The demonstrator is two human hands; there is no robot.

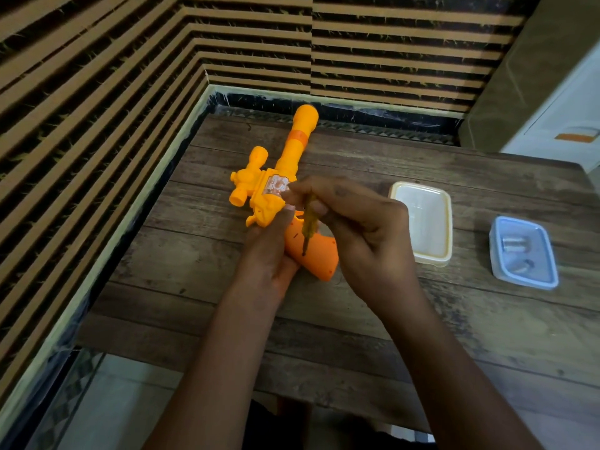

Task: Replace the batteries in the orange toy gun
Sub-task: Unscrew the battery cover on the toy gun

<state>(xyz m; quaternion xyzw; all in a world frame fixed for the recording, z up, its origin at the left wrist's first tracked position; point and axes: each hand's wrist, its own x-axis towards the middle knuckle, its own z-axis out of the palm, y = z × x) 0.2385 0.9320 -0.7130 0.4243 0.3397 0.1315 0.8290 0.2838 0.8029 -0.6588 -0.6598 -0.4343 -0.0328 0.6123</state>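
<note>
**Two Hands Are Working on the Toy Gun's Handle**

The left hand is holding the orange toy gun over the wooden table, with its fingers curled round the gun's middle from below. The right hand is pinching a small screwdriver in its fingertips and pointing the tip down onto the gun's handle.

It looks like the person is working on the screw of the battery door, so this is an early step. I cannot tell if the door is loose yet.

Just to the right of the gun, a box with a yellow rim is sitting on the table. Farther right of the gun, a blue box is holding some silver batteries.

Next, the tip is going to need to sit straight in the screw while the left hand is holding the gun steady. Any screw coming out is likely tiny and could be rolling away.
</note>
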